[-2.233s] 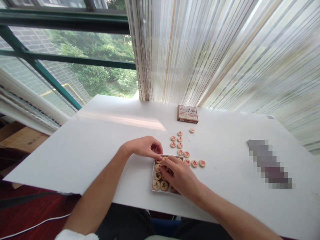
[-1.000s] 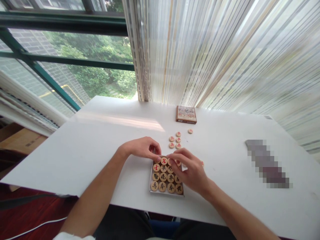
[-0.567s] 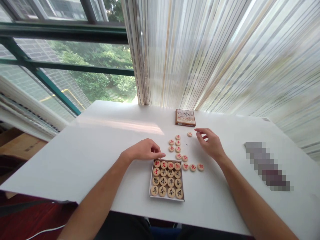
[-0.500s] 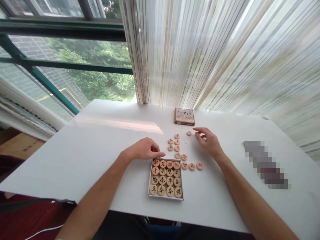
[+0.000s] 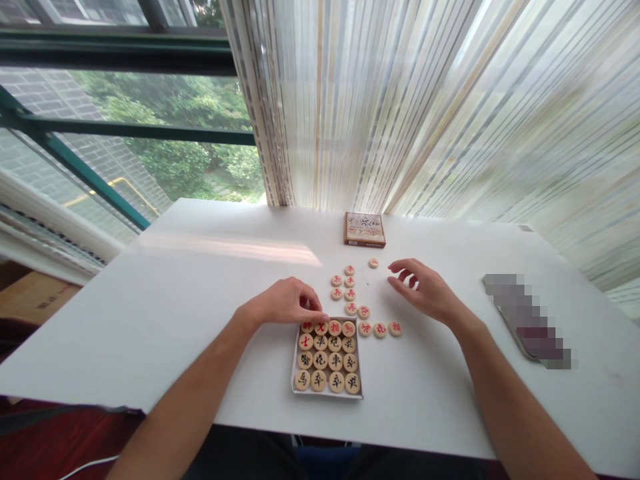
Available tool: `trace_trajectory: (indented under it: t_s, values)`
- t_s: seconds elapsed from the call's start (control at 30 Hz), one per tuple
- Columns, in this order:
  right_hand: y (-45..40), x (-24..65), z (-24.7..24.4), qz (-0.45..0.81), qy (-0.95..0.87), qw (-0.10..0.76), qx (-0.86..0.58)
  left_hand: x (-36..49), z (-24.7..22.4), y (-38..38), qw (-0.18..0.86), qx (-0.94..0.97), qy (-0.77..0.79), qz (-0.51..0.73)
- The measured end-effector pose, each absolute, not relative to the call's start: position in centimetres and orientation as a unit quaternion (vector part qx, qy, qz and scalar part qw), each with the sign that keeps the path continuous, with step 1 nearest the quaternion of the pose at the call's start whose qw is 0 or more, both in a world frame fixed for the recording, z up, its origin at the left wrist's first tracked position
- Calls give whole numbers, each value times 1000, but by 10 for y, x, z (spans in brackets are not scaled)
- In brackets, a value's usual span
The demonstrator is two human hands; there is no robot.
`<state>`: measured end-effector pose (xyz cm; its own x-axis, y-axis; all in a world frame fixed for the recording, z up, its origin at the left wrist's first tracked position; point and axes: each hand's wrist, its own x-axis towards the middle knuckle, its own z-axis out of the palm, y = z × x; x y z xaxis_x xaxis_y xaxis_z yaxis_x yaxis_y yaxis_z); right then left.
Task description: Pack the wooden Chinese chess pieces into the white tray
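A shallow white box (image 5: 327, 395) near the front edge holds rows of round wooden Chinese chess pieces (image 5: 335, 362), red-marked at the far side and black-marked nearer me. My left hand (image 5: 287, 301) is at the box's far rim, fingers curled and thumb close to them, its tips partly covering the far-row red pieces. Whether anything is pinched there is hidden. My right hand (image 5: 425, 287) hovers with fingers apart and holds nothing. Left of it, a single red piece (image 5: 373, 263) lies on the table. More loose red pieces (image 5: 350, 295) lie between the hands, and a short row (image 5: 380, 330) sits right of the box.
A printed brown box (image 5: 365, 230) lies at the back of the white table (image 5: 200, 300), by the striped curtain (image 5: 340, 100). A blurred-out dark, long object (image 5: 530, 323) rests on the right. The window is at the left.
My left hand has come down onto the far-row pieces at the rim. My right hand has drawn slightly away from the single red piece. The view has shifted a little.
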<state>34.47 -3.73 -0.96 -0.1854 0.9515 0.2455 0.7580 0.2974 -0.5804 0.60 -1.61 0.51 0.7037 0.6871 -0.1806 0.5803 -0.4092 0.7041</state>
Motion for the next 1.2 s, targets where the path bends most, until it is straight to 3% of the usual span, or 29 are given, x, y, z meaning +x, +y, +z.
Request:
trace_trajectory:
  t_s: [0.33,0.6,0.93,1.2]
  values:
    - [-59,357,21,292,-750,138,-578,9,6,-18,386,837,383,66]
    - [-46,341,-8,161,-758,293,-561,9,7,-18,379,842,382,54]
    - [-57,301,-13,186,-823,288,-452,9,9,-18,368,850,371,66]
    - [-44,300,-28,159,-828,266,-467,10,9,-19,356,855,370,72]
